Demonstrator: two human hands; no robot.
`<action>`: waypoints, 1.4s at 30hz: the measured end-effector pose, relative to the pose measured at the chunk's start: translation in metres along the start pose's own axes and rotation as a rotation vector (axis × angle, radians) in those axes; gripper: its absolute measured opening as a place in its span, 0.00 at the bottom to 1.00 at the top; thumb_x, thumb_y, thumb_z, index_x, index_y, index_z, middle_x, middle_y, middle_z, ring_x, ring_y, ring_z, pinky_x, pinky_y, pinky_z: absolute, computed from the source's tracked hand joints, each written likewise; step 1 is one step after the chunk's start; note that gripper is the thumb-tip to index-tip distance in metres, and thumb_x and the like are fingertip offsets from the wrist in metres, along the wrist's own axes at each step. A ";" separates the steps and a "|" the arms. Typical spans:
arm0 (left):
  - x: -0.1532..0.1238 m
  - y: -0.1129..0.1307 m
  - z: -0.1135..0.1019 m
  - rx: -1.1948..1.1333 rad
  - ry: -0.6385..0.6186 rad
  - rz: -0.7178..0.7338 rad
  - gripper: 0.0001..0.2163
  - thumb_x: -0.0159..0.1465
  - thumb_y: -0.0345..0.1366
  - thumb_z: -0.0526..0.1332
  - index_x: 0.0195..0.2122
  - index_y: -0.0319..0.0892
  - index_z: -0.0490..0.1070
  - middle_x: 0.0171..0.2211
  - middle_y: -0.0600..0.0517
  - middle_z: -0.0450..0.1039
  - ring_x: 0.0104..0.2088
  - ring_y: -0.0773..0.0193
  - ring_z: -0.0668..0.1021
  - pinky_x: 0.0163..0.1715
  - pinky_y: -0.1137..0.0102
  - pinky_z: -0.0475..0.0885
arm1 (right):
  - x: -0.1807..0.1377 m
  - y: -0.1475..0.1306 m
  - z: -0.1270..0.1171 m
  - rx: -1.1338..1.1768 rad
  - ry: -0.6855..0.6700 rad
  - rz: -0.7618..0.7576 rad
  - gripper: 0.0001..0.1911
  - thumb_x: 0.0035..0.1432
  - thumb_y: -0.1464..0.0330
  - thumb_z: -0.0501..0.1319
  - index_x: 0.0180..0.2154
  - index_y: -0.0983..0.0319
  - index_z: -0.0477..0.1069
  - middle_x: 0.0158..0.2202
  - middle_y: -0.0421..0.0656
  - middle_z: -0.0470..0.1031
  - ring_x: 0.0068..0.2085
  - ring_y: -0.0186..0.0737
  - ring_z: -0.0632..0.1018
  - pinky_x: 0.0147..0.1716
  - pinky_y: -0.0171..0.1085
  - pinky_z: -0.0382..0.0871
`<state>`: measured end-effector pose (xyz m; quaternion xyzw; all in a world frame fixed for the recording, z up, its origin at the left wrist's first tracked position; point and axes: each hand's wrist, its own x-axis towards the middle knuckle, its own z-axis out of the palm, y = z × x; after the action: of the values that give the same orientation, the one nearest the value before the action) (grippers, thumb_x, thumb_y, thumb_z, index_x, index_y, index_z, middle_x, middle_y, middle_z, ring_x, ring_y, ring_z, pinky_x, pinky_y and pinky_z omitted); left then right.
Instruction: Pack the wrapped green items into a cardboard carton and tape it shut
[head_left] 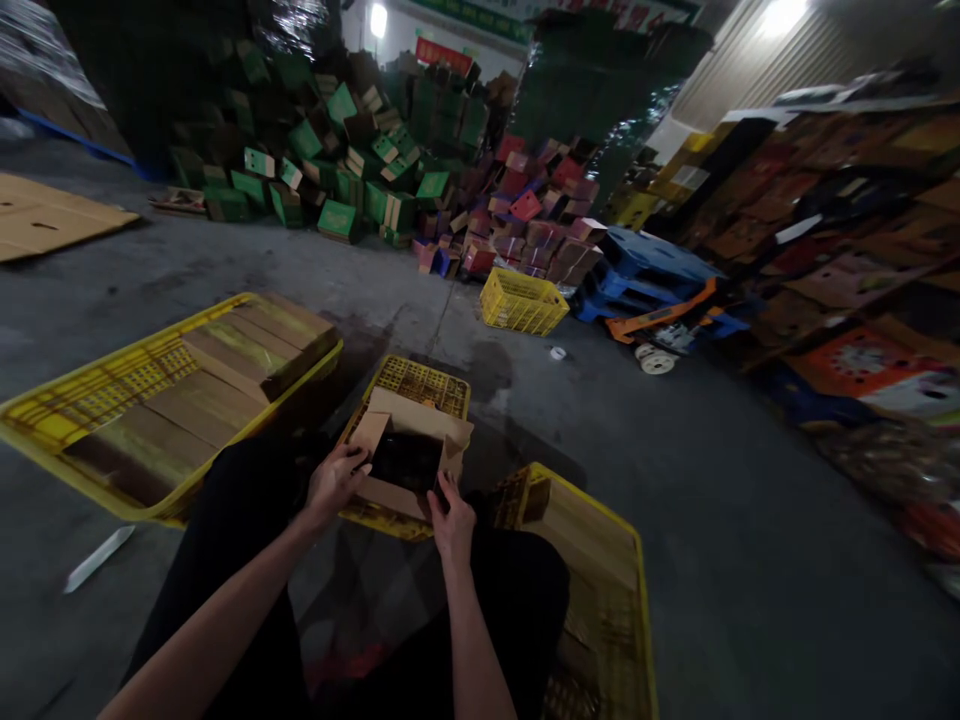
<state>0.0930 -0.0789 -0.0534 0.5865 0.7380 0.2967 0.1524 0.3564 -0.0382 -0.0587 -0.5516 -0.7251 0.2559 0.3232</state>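
Note:
A small open cardboard box (411,440) rests on an upturned yellow crate (427,385) in front of my knees. My left hand (335,482) grips the box's left flap and side, fingers curled over the edge. On the near edge of the box, my right hand (450,518) pinches the cardboard with closed fingers. The inside of the box is dark and I cannot make out what it holds.
A yellow crate (90,400) at the left holds flat brown cardboard pieces. Another yellow crate (600,590) with cardboard sits at my right. Farther off stand a small yellow basket (521,300), blue pallets (645,265), and heaps of green boxes (337,160) and red boxes (525,215).

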 end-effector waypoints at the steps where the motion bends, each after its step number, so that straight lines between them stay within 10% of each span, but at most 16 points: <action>1: 0.000 0.000 0.000 0.003 0.000 0.002 0.12 0.67 0.38 0.61 0.49 0.44 0.80 0.51 0.46 0.77 0.49 0.56 0.80 0.49 0.67 0.74 | 0.000 -0.001 0.000 -0.002 -0.006 0.010 0.24 0.65 0.62 0.58 0.59 0.60 0.74 0.61 0.48 0.74 0.64 0.48 0.72 0.64 0.46 0.65; 42: 0.000 0.004 0.000 0.067 -0.019 0.054 0.13 0.65 0.33 0.61 0.48 0.46 0.81 0.54 0.45 0.73 0.54 0.50 0.71 0.57 0.59 0.69 | -0.001 -0.001 0.006 -0.118 -0.135 0.037 0.31 0.70 0.50 0.49 0.59 0.61 0.74 0.66 0.49 0.66 0.69 0.53 0.64 0.66 0.51 0.63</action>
<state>0.0965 -0.0785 -0.0512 0.6137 0.7300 0.2705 0.1316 0.3515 -0.0392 -0.0624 -0.5644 -0.7489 0.2552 0.2356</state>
